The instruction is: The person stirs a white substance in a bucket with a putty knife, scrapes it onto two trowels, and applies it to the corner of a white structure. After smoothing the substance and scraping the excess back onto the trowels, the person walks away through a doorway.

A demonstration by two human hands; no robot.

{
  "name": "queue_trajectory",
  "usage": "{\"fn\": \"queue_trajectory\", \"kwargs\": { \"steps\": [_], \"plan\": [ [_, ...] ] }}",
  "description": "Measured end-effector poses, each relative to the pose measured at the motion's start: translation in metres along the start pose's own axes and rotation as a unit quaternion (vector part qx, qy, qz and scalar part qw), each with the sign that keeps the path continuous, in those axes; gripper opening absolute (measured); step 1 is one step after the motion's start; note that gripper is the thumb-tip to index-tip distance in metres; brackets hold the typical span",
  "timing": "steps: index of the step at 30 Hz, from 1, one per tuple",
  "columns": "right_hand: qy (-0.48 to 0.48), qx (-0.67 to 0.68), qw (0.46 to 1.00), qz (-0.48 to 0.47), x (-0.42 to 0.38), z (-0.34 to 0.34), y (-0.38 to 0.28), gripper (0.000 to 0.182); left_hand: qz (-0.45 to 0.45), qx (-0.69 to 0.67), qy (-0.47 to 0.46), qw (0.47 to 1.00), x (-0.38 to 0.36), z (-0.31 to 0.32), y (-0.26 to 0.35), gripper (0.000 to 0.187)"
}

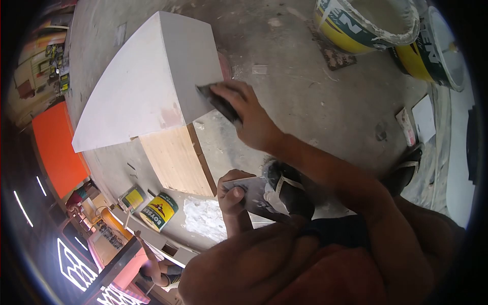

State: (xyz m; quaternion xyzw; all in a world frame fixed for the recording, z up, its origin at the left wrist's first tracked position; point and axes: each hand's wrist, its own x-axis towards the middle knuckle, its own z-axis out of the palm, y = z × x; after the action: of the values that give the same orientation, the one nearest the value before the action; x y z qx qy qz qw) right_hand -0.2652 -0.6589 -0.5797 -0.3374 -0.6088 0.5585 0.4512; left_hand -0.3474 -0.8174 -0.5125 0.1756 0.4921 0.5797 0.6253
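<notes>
A curved block with a white face (129, 86) and a narrower grey face (192, 68) stands in front of me. My right hand (251, 114) is closed on a dark, flat spreader-like tool (219, 103); its front edge meets or nearly meets the grey face's lower end. Lower down, my left hand (232, 195) grips a thin flat plate (259, 197) smeared with pale grey stuff, thumb on top. A bare wooden board (175, 157) adjoins the block, close to the left hand.
Two green-and-yellow buckets (368, 28) (432, 56) stand at upper right, one with paste on its rim. A Boysen can (159, 211) and white crumpled material (203, 218) lie lower left. My shod foot (290, 188) is near the plate. Another person (157, 269) is farther off.
</notes>
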Motion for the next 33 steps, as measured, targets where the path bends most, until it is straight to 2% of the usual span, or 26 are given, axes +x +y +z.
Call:
{"fn": "queue_trajectory", "kwargs": {
  "steps": [5, 7, 8, 9, 10, 11, 13, 14, 15, 16, 17, 19, 20, 21, 22, 25, 27, 28, 29, 30, 31, 32, 33],
  "plan": [
    [-0.012, 0.003, 1.000, 0.000, -0.030, -0.006, -0.005, 0.072, -0.026, -0.005, 0.021, 0.999, 0.001, 0.005, -0.004, 0.048],
    [-0.174, 0.012, 0.985, 0.015, -0.037, -0.025, 0.001, 0.067, -0.027, -0.006, 0.037, 0.999, 0.002, 0.000, -0.007, 0.049],
    [-0.194, 0.017, 0.980, 0.026, -0.042, -0.031, -0.002, 0.065, -0.025, -0.031, 0.030, 0.999, 0.004, -0.005, -0.009, 0.053],
    [-0.194, 0.019, 0.980, 0.025, -0.044, -0.038, -0.003, 0.065, -0.024, -0.044, 0.029, 0.998, 0.003, -0.007, -0.011, 0.056],
    [-0.135, 0.068, 0.988, 0.035, -0.042, -0.046, -0.007, 0.058, -0.023, -0.056, 0.028, 0.998, 0.006, -0.003, -0.010, 0.058],
    [-0.075, 0.114, 0.990, 0.044, -0.040, -0.055, -0.011, 0.052, -0.018, -0.033, 0.072, 0.997, 0.008, 0.002, -0.010, 0.060],
    [-0.042, 0.095, 0.994, 0.018, -0.032, -0.071, -0.026, 0.051, -0.007, -0.012, 0.111, 0.994, 0.022, 0.024, -0.008, 0.062],
    [-0.014, 0.103, 0.994, -0.037, -0.030, -0.076, -0.036, 0.054, -0.012, -0.018, 0.162, 0.987, 0.032, 0.047, 0.001, 0.059],
    [0.015, 0.111, 0.989, -0.094, -0.029, -0.081, -0.046, 0.057, 0.008, -0.035, 0.166, 0.985, 0.041, 0.059, 0.002, 0.054],
    [-0.024, 0.068, 0.987, -0.143, -0.031, -0.089, -0.058, 0.058, 0.029, -0.051, 0.170, 0.984, 0.049, 0.071, 0.003, 0.051],
    [-0.038, 0.115, 0.972, -0.203, -0.033, -0.087, -0.062, 0.061, 0.074, -0.077, 0.128, 0.986, 0.053, 0.075, 0.003, 0.046],
    [-0.075, 0.117, 0.966, -0.217, -0.038, -0.079, -0.060, 0.066, 0.081, -0.079, 0.040, 0.993, 0.056, 0.053, -0.001, 0.044],
    [-0.074, 0.117, 0.966, -0.217, -0.041, -0.076, -0.052, 0.066, 0.068, -0.069, 0.068, 0.993, 0.055, 0.054, 0.001, 0.045],
    [-0.081, 0.088, 0.981, -0.151, -0.043, -0.076, -0.041, 0.068, 0.054, -0.060, 0.096, 0.992, 0.056, 0.063, 0.006, 0.046],
    [-0.088, 0.058, 0.991, -0.086, -0.043, -0.079, -0.030, 0.071, 0.026, -0.073, 0.163, 0.984, 0.055, 0.077, 0.011, 0.050],
    [-0.165, -0.064, 0.984, -0.001, -0.040, -0.107, -0.003, 0.071, 0.122, 0.014, 0.172, 0.977, 0.047, 0.064, 0.011, 0.057],
    [0.026, -0.001, 0.999, 0.035, -0.035, -0.107, -0.011, 0.052, 0.172, -0.014, 0.217, 0.961, 0.046, 0.069, 0.015, 0.061],
    [0.024, 0.002, 0.999, 0.036, -0.030, -0.111, -0.022, 0.052, 0.204, -0.001, 0.138, 0.969, 0.045, 0.056, 0.015, 0.063],
    [0.136, 0.268, 0.933, 0.199, -0.021, -0.116, -0.037, 0.042, 0.266, 0.050, 0.137, 0.953, 0.049, 0.060, 0.016, 0.060],
    [0.232, 0.502, 0.761, 0.339, -0.015, -0.120, -0.048, 0.033, 0.298, 0.101, 0.132, 0.940, 0.050, 0.058, 0.017, 0.058],
    [0.231, 0.503, 0.762, 0.337, -0.013, -0.122, -0.055, 0.033, 0.328, 0.152, 0.126, 0.924, 0.050, 0.056, 0.016, 0.056],
    [0.167, 0.507, 0.760, 0.371, -0.014, -0.122, -0.061, 0.030, 0.330, 0.152, 0.126, 0.923, 0.049, 0.053, 0.013, 0.056],
    [0.102, 0.509, 0.754, 0.402, -0.016, -0.122, -0.066, 0.028, 0.380, 0.295, 0.128, 0.867, 0.046, 0.050, 0.009, 0.052]
  ]
}}
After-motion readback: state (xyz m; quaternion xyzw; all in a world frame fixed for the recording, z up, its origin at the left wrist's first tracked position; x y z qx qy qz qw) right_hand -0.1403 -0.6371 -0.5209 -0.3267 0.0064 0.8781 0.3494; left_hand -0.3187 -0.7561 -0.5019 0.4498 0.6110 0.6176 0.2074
